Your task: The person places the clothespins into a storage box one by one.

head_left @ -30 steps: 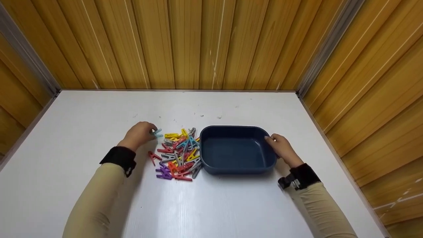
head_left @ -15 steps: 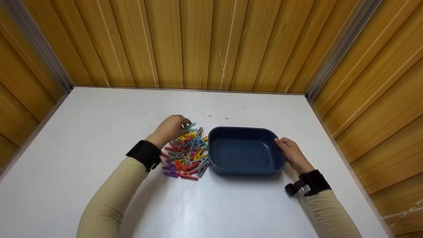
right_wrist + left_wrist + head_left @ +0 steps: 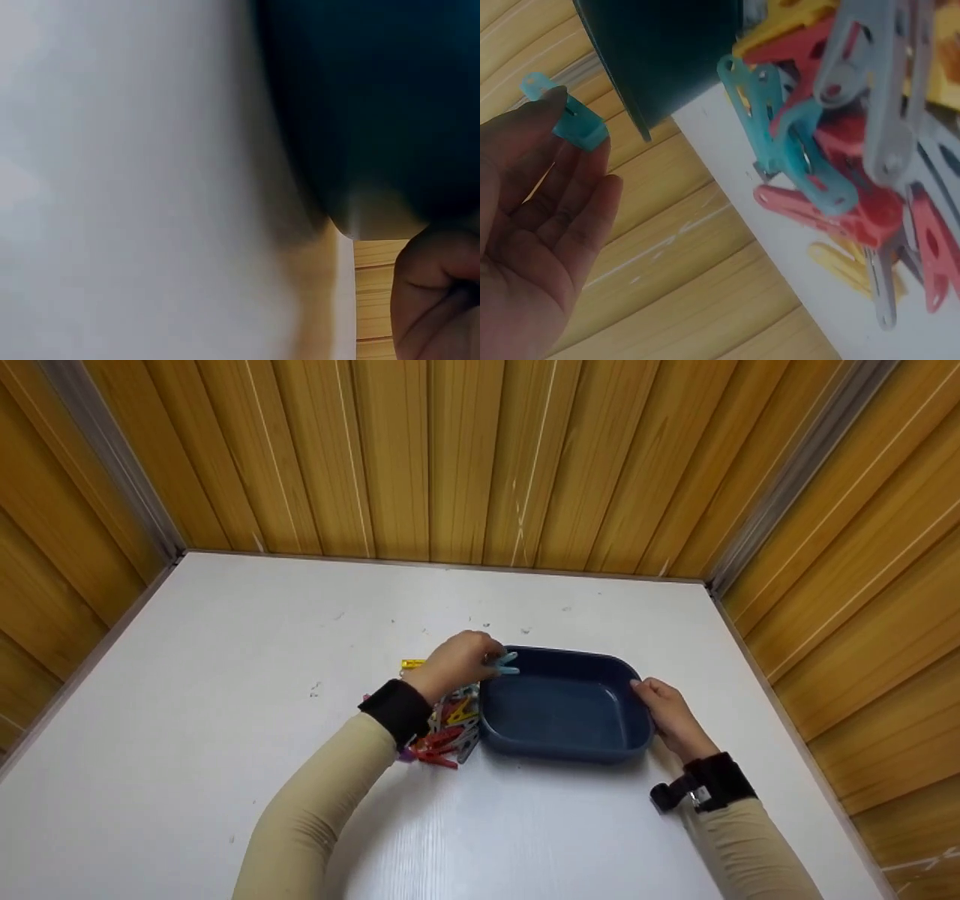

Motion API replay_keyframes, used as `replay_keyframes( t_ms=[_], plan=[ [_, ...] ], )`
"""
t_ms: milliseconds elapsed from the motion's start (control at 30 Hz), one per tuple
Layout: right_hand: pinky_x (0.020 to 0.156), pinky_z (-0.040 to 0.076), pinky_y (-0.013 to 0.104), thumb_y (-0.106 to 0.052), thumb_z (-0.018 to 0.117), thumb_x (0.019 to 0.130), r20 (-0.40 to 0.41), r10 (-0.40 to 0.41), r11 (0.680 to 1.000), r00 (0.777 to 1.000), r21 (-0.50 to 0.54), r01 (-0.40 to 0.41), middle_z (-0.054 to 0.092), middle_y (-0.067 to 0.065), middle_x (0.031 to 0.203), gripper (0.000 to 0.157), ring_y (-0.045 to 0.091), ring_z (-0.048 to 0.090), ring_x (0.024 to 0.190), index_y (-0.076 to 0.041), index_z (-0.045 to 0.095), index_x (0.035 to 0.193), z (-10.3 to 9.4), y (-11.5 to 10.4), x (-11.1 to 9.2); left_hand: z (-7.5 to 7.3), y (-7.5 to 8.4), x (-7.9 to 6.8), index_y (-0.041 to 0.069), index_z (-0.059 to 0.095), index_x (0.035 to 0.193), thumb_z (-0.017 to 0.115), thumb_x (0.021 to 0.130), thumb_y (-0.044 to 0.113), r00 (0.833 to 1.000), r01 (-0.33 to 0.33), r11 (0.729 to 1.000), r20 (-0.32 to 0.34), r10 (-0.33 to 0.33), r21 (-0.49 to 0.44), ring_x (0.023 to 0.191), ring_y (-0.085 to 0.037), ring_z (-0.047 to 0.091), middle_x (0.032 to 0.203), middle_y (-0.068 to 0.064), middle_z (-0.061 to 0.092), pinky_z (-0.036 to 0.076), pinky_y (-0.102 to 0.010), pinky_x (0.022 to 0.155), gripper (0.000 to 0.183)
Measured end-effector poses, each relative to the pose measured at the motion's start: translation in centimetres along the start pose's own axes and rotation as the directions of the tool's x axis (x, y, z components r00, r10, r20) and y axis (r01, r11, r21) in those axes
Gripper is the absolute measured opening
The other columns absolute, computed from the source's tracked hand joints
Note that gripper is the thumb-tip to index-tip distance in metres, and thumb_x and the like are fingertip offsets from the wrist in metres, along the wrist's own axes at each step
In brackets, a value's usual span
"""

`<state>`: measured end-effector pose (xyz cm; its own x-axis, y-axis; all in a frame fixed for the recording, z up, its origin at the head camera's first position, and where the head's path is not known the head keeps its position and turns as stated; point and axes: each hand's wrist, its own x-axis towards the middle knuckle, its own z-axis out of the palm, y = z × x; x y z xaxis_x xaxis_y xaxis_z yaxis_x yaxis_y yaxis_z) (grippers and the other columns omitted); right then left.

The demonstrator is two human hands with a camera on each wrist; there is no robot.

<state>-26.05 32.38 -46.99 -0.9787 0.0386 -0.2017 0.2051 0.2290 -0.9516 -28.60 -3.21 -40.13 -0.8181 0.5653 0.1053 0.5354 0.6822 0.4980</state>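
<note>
My left hand [image 3: 459,664] pinches a light blue clothespin [image 3: 507,663] between thumb and fingers, over the left rim of a dark blue plastic basin [image 3: 564,720]. In the left wrist view the same clothespin [image 3: 574,112] shows at the fingertips of the hand [image 3: 544,225]. With its thumb on the rim, my right hand [image 3: 671,712] grips the basin's right end. A heap of mixed clothespins [image 3: 450,735] lies against the basin's left side, partly hidden under the left forearm. Red, yellow, grey and turquoise clothespins [image 3: 810,161] fill the right of the left wrist view.
The basin stands on a white table [image 3: 480,840]. Yellow wood-patterned panels [image 3: 465,457] rise behind the table and at both sides. Small specks lie on the tabletop behind the basin.
My left hand has carried the light blue clothespin rightward, from left of the heap, across it to the basin's rim. The right hand keeps its grip on the basin. The head view has shifted slightly.
</note>
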Motion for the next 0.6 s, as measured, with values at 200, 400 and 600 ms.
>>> replay_keyframes(
  t_ms=[200,400,600],
  plan=[
    [0.045,0.029,0.016,-0.025,0.053,0.107,-0.004,-0.011,1.0,1.0,-0.005,0.011,0.038,-0.013,0.055,0.04,0.001,0.036,0.047,-0.019,0.047,0.068,0.0,0.1,0.4,1.5,0.9,1.3,-0.002,0.075,0.113,0.073,0.092,0.006,0.999,-0.046,0.999,0.015,0.046,0.015,0.085,-0.021,0.058,0.102,-0.017,0.075,0.055,-0.041,0.085,0.023],
    [0.044,0.028,0.015,-0.026,0.054,0.107,-0.004,-0.01,1.0,1.0,-0.007,0.01,0.037,-0.013,0.054,0.041,0.001,0.035,0.046,-0.02,0.047,0.067,0.0,0.0,0.6,3.0,1.9,2.4,0.0,0.076,0.106,0.073,0.091,0.007,0.998,-0.053,0.997,0.02,0.051,0.058,0.081,-0.019,0.056,0.097,-0.014,0.075,0.052,-0.036,0.079,0.016],
    [0.043,0.026,0.015,-0.027,0.054,0.106,-0.006,-0.011,0.999,1.0,-0.042,0.011,0.035,-0.015,0.053,0.041,0.0,0.032,0.044,-0.021,0.046,0.067,-0.1,-0.1,0.5,5.0,2.5,2.8,0.004,0.078,0.108,0.073,0.09,0.008,0.996,-0.083,0.987,0.053,0.077,0.141,0.093,-0.026,0.071,0.103,-0.01,0.078,0.059,-0.04,0.088,0.018]
  ],
)
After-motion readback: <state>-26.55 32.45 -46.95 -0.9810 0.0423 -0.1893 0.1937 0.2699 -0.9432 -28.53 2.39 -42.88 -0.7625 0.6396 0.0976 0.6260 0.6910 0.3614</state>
